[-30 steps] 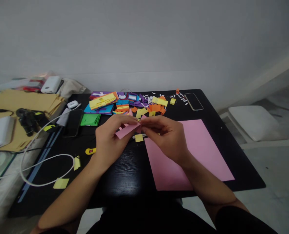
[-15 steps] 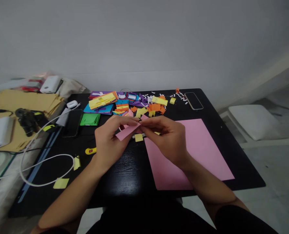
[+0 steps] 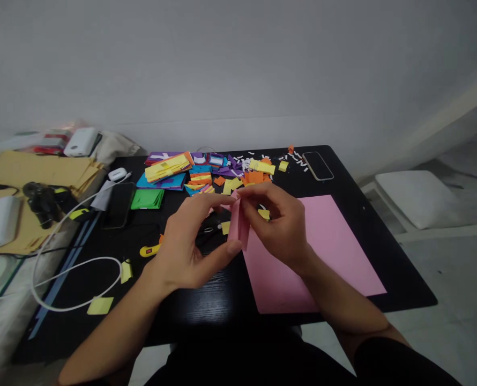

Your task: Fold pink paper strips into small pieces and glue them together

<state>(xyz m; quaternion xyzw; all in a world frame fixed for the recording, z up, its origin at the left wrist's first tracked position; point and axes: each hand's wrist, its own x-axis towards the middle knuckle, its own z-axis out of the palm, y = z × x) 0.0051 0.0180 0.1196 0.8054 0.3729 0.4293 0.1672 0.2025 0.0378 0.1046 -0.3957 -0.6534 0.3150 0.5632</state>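
Between my two hands is a small folded strip of pink paper (image 3: 237,228), held upright over the table. My right hand (image 3: 278,222) pinches its top end between thumb and forefinger. My left hand (image 3: 192,236) is closed about its left side, with fingertips at the top and the thumb pressed near the lower end. Under my right hand and forearm lies a large pink sheet (image 3: 338,246). Small yellow slips (image 3: 225,228) lie just behind the fingers. A yellow cutter (image 3: 149,250) is partly hidden by my left hand.
Folded paper stacks, yellow (image 3: 168,168) and green (image 3: 147,199), stand at the back left beside loose orange scraps (image 3: 256,178). A phone (image 3: 318,165) lies back right, another phone (image 3: 118,205) at left. A white cable (image 3: 77,261) loops across the left side. A white stool (image 3: 415,198) stands right.
The pink strip has turned from slanting across to upright. My left thumb has moved down and right to its lower end; my right hand keeps its pinch at the top.
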